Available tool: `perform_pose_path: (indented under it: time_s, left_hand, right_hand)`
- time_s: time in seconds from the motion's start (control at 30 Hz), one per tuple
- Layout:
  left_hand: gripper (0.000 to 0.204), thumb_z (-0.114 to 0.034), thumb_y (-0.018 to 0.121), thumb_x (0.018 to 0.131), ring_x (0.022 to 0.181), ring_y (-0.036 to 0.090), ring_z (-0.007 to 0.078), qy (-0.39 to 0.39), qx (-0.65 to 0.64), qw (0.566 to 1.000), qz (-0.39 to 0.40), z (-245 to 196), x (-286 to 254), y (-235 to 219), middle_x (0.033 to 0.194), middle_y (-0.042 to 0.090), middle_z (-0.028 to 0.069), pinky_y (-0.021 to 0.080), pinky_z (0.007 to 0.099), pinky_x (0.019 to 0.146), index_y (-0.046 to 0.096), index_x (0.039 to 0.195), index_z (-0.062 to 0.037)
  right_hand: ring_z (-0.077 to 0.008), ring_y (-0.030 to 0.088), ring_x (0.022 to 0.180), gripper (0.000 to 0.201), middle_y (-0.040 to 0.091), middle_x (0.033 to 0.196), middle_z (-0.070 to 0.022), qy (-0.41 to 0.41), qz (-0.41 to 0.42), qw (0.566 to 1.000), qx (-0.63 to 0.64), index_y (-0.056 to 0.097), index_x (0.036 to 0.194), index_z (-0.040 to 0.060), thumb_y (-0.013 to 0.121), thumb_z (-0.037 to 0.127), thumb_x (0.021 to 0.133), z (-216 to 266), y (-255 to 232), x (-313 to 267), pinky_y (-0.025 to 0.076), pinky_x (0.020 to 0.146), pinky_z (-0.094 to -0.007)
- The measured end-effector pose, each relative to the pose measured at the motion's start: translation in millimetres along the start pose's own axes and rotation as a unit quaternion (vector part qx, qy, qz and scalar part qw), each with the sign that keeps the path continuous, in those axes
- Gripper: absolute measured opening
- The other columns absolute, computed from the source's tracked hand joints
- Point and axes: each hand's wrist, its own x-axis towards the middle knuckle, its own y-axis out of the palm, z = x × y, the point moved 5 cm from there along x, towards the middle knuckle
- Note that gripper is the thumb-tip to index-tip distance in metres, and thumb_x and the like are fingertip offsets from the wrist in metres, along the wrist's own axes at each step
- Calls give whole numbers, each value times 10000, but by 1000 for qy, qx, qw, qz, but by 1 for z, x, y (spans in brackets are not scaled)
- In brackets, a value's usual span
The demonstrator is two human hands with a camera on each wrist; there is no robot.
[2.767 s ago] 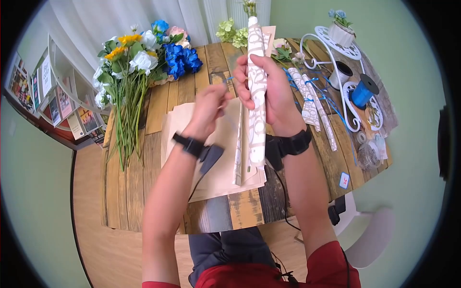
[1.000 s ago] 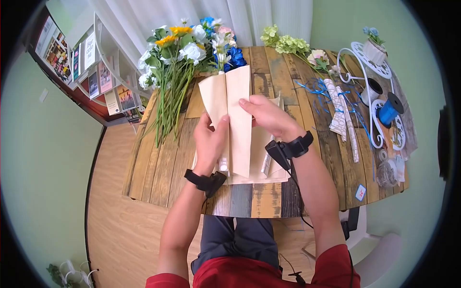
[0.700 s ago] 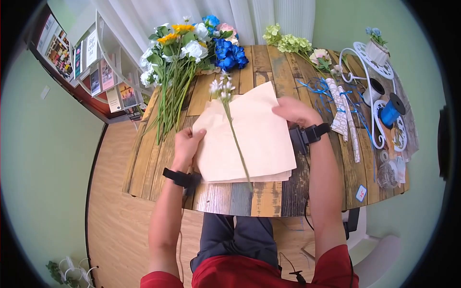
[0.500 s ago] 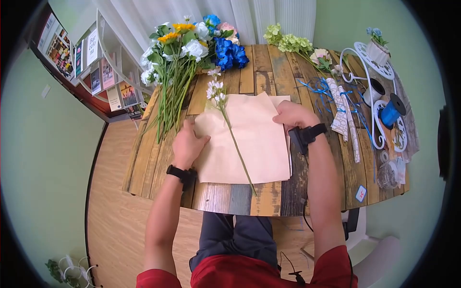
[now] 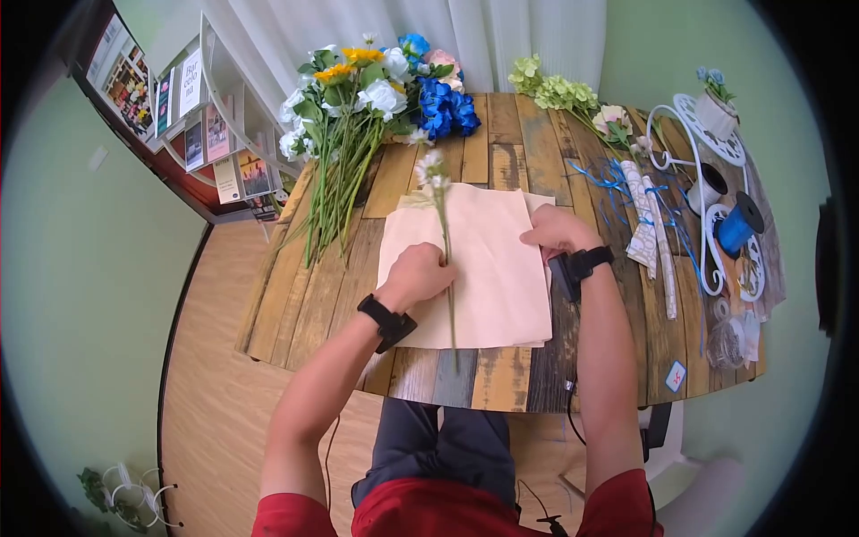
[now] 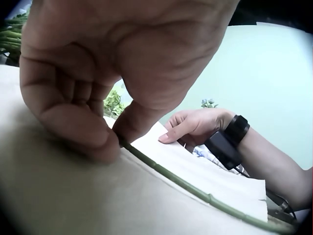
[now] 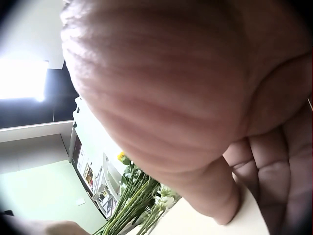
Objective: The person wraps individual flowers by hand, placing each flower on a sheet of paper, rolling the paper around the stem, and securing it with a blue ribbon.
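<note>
My left hand [image 5: 418, 274] pinches the thin green stem of a white artificial flower [image 5: 432, 168] between thumb and forefinger. In the left wrist view the jointed stem [image 6: 183, 183] runs from the fingertips toward the lower right. Beneath the flower lies a stack of cream wrapping paper [image 5: 501, 277], its top sheet spread nearly flat. At the stack's right edge my right hand [image 5: 562, 231] holds the paper, thumb on top and fingers curled under the edge. The right wrist view shows that thumb [image 7: 222, 196] against the paper.
Long-stemmed artificial flowers [image 5: 344, 179] lie at the back left, green hydrangeas [image 5: 564, 92] at the back. Rolled patterned paper [image 5: 642, 219] with blue ribbon lies to the right. Beyond stand ribbon spools [image 5: 738, 224] and a white metal stand [image 5: 684, 161]. A small card [image 5: 676, 376] lies near the front edge.
The patterned roll that my right hand held is gone from it, and a cream sheet has been opened flat. My left hand has moved from the paper's left edge onto the flower stem.
</note>
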Motion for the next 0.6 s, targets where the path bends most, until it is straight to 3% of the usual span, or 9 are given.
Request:
perform_pose_path:
  time_s: [0.07, 0.13, 0.17, 0.23, 0.37, 0.53, 0.6]
  left_hand:
    - [313, -262, 618, 874, 571, 652, 223, -20, -49, 998, 23, 8, -10, 1, 643, 664, 127, 515, 338, 577, 663, 759, 25]
    - [224, -191, 600, 908, 534, 631, 180, 100, -58, 981, -155, 13, -19, -16, 651, 665, 105, 503, 313, 549, 645, 836, 17]
    - [224, -191, 600, 908, 534, 631, 180, 100, -56, 981, -156, 12, -22, -28, 651, 665, 105, 503, 313, 549, 645, 836, 17]
    - [184, -147, 587, 912, 633, 653, 336, 73, -122, 964, -227, 15, -29, -65, 716, 664, 199, 519, 396, 630, 648, 913, 27]
    - [187, -181, 592, 931, 755, 664, 381, 60, -48, 918, -390, 57, 15, -153, 803, 680, 209, 520, 428, 690, 638, 960, -3]
    - [277, -293, 587, 922, 921, 653, 402, -38, 106, 886, -449, 101, 85, -218, 909, 688, 222, 507, 489, 799, 650, 993, -33]
    - [279, -301, 589, 920, 946, 649, 400, -72, 129, 897, -417, 112, 103, -219, 947, 689, 217, 510, 487, 810, 656, 1002, -42]
  right_hand:
    - [-251, 634, 531, 254, 621, 638, -173, 5, 5, 1000, 15, 606, 815, -122, 621, 127, 766, -2, 2, 1, 490, 471, -363]
    - [-238, 642, 528, 278, 621, 635, -169, 1, 1, 1000, 31, 598, 831, -124, 669, 141, 782, -2, 2, -1, 502, 464, -353]
    - [-238, 642, 528, 278, 621, 635, -169, -1, 1, 999, 32, 598, 831, -124, 669, 141, 782, -1, 3, -1, 502, 464, -353]
    - [-224, 644, 523, 269, 623, 620, -160, 3, -26, 999, 28, 604, 796, -113, 698, 139, 791, 0, 3, -1, 509, 457, -358]
    - [-219, 644, 516, 252, 627, 609, -155, 16, -18, 1000, 5, 606, 751, -98, 701, 129, 800, 6, 3, -4, 517, 454, -352]
    - [-212, 643, 495, 250, 632, 602, -146, 41, -23, 999, 26, 605, 702, -84, 708, 123, 797, 4, 3, -3, 536, 463, -320]
    - [-219, 639, 497, 267, 628, 602, -158, 44, -30, 998, 34, 607, 711, -98, 719, 135, 781, 5, 2, -4, 528, 465, -330]
